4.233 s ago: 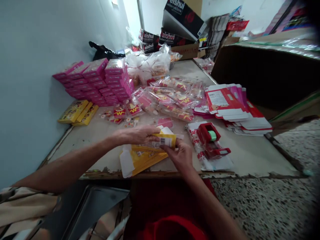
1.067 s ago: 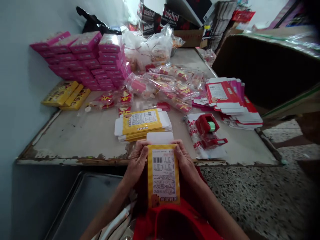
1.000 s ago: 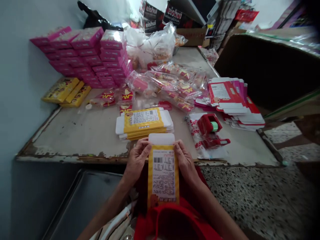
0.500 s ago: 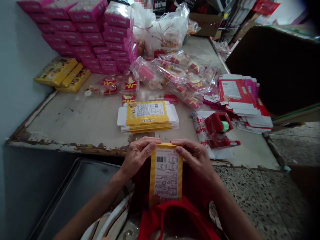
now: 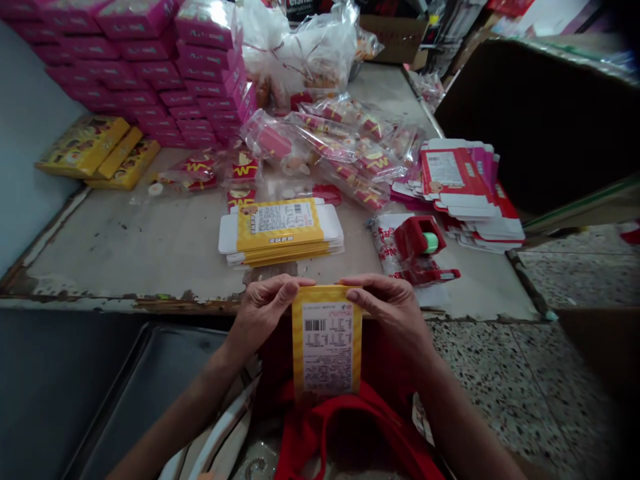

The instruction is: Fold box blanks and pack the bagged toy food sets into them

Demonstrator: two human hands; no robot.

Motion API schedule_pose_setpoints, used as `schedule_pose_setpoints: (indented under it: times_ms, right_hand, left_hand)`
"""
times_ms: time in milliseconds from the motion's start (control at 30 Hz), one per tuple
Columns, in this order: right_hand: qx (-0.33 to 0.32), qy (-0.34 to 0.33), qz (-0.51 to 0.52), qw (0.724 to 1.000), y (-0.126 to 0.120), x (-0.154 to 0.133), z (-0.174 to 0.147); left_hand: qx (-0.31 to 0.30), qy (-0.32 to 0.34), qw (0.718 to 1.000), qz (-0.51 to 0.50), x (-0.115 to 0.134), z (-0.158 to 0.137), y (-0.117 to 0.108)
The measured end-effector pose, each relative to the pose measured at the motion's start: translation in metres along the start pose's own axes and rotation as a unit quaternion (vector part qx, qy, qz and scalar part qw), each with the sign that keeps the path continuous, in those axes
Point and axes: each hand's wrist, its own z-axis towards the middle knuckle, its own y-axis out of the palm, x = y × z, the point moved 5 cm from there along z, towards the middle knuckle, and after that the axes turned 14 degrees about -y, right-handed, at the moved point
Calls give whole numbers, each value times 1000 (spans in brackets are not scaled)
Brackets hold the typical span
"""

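Between my hands, over my lap, stands a yellow cardboard box (image 5: 327, 347) with a printed white label and barcode facing me. My left hand (image 5: 265, 310) pinches its upper left corner, thumb in front and fingers along the top edge. At the upper right corner my right hand (image 5: 387, 307) grips it the same way. The box's lower end meets the red apron (image 5: 310, 433). Just beyond, on the table, lies a stack of flat yellow cartons (image 5: 280, 230) with white flaps. A red tape dispenser (image 5: 417, 243) with a green core rests to the right on a printed plastic bag.
Clear packets of red-and-yellow toys (image 5: 350, 147) are heaped mid-table. Pink boxes (image 5: 145, 73) are piled at the back left, near yellow boxes (image 5: 95, 150). Flat red cartons (image 5: 460, 180) lie at the right, beside a large open cardboard box (image 5: 535, 127).
The view has shifted slightly, so the table's things appear further left. The top of the yellow box now looks flatter and closed, with both hands still at its upper corners.
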Motion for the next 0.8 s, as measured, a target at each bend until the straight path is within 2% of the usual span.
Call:
schedule_pose_setpoints:
  times_ms: [100,167,233,267,333,400,433,467,500,600,700,800]
  right_hand:
    - [-40,-50,-43,997,-3,6,-14]
    - [-58,-97,-87,990,-6,2,-25]
    - [-82,-118,-120,982,-16,-7,-33]
    - [-74,-123,-133,981,-28,-14,-35]
    - [19,-134,-180,974,-69,-31,-34]
    - [168,-136,-260,941,-123,-48,-29]
    - [205,-119,-309,921,-145,-52,-25]
    - [203,-96,-339,914,-162,-52,-18]
    - [170,-65,-347,920,-173,-48,-9]
    - [80,2,-284,956,-179,-31,11]
    - [96,20,-198,975,-166,-27,19]
    - [151,14,-164,975,-155,-36,12]
  left_hand:
    - [-24,33,999,16,-13,-8,11]
    - [-34,12,999,8,-21,-11,22]
    - [-20,-16,1000,-3,-24,-10,31]
    - [-12,-26,1000,-13,-23,-8,35]
    - [7,-34,998,-49,-15,1,41]
    - [28,-16,996,-78,-1,13,46]
    - [40,1,996,-79,8,19,48]
    - [50,24,996,-68,16,24,51]
    - [59,51,996,-44,24,27,55]
    - [55,123,990,46,38,30,70]
    - [18,111,991,78,31,26,85]
    - [16,82,994,74,22,21,92]
